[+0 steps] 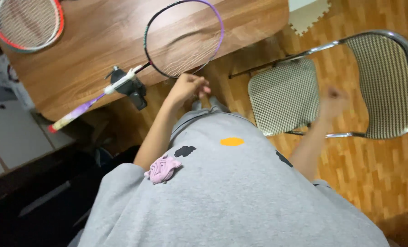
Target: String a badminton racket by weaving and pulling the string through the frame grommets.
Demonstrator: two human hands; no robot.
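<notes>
I see a wooden table (99, 41) with a purple-framed racket (184, 37) clamped in a black vise (130, 87); its head overhangs the edge. My left hand (187, 87), fingers curled together, sits just below that rim, touching or nearly. My right hand (333, 103), blurred, seems fisted before the metal chair (377, 82).

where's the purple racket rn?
Head view, upper middle: purple racket lies on the table, head overhanging the edge just above the left hand.
</notes>
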